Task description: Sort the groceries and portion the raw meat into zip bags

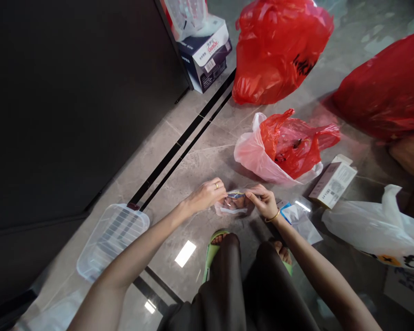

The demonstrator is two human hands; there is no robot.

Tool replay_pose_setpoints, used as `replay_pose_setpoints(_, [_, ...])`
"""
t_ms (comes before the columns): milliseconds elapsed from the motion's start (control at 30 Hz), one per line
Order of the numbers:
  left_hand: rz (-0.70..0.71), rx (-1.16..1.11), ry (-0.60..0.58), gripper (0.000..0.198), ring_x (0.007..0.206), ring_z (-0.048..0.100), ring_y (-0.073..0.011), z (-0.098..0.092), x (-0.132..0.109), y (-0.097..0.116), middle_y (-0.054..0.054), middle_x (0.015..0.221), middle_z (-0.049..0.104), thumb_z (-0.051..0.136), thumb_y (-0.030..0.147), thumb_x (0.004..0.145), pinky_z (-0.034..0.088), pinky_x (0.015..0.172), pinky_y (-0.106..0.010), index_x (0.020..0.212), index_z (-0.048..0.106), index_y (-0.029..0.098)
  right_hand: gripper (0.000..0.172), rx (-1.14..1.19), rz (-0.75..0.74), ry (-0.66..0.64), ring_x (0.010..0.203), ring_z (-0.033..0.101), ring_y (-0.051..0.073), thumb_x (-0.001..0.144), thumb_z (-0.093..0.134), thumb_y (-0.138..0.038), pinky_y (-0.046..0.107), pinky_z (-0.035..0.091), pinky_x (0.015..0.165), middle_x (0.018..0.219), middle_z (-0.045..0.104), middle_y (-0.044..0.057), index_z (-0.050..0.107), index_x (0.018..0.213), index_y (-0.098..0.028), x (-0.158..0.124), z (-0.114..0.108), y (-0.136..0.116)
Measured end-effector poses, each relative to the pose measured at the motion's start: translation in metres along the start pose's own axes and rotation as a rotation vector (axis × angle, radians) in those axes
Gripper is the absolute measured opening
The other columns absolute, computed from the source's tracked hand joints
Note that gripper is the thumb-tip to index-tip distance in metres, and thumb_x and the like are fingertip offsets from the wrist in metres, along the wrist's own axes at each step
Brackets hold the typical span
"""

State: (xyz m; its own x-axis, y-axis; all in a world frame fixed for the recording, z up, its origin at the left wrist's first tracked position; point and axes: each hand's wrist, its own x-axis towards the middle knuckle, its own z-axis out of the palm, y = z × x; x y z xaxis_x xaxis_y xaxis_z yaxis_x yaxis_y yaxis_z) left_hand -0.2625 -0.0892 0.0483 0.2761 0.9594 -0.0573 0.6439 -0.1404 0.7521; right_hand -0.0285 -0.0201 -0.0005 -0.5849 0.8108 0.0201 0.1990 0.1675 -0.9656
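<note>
Grey tiled floor (207,156) lies under me. My left hand (207,195) and right hand (264,200) each pinch an end of a small clear pouch (235,203), near a red bag (293,145).

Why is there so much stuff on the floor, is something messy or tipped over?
Nothing looks spilled or broken. The small red plastic bag lies open on the grey tile floor, and the white cardboard box lies on its side. Both hands pinch a small clear plastic pouch.
</note>
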Motion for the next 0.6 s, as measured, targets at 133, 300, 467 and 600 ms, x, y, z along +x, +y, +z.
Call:
replay_pose_setpoints(133, [0.086, 0.127, -0.089, 0.023, 0.086, 0.055, -0.0187, -0.006, -0.009, 0.002, -0.006, 0.085, 0.063, 0.047, 0.027, 0.092, 0.043, 0.078, -0.029, 0.082, 0.067, 0.02, 0.018, -0.044, -0.065, -0.08, 0.075, 0.063, 0.019, 0.085, 0.06, -0.038, 0.035, 0.049, 0.073, 0.08, 0.073, 0.003, 0.075, 0.084, -0.027, -0.004, -0.005, -0.001])
replay_pose_setpoints(300, [0.032, 0.049, 0.042, 0.021, 0.086, 0.058, -0.017, -0.008, -0.029, -0.005, -0.005, 0.085, 0.065, 0.047, 0.027, 0.093, 0.044, 0.078, -0.027, 0.089, 0.066, 0.02, 0.016, -0.054, -0.122, -0.1, 0.075, 0.063, 0.017, 0.087, 0.059, -0.032, 0.034, 0.048, 0.074, 0.084, 0.073, 0.003, 0.074, 0.087, -0.026, -0.01, -0.011, 0.004])
replay_pose_setpoints(467, [0.071, 0.06, 0.031, 0.024, 0.083, 0.056, -0.0153, -0.003, -0.044, 0.0, -0.004, 0.082, 0.062, 0.039, 0.02, 0.096, 0.044, 0.073, -0.026, 0.086, 0.061, 0.016, 0.015, -0.097, -0.198, -0.138, 0.076, 0.064, 0.017, 0.087, 0.059, -0.03, 0.033, 0.049, 0.073, 0.087, 0.073, 0.004, 0.074, 0.088, -0.024, -0.015, -0.014, -0.002])
replay_pose_setpoints(600, [0.095, 0.195, -0.001, 0.018, 0.084, 0.054, -0.0166, 0.001, -0.037, 0.009, -0.004, 0.084, 0.061, 0.047, 0.027, 0.093, 0.042, 0.074, -0.028, 0.085, 0.059, 0.016, 0.015, -0.074, -0.226, -0.12, 0.075, 0.065, 0.016, 0.088, 0.059, -0.027, 0.032, 0.049, 0.071, 0.085, 0.074, 0.004, 0.073, 0.086, -0.023, -0.019, -0.009, -0.012])
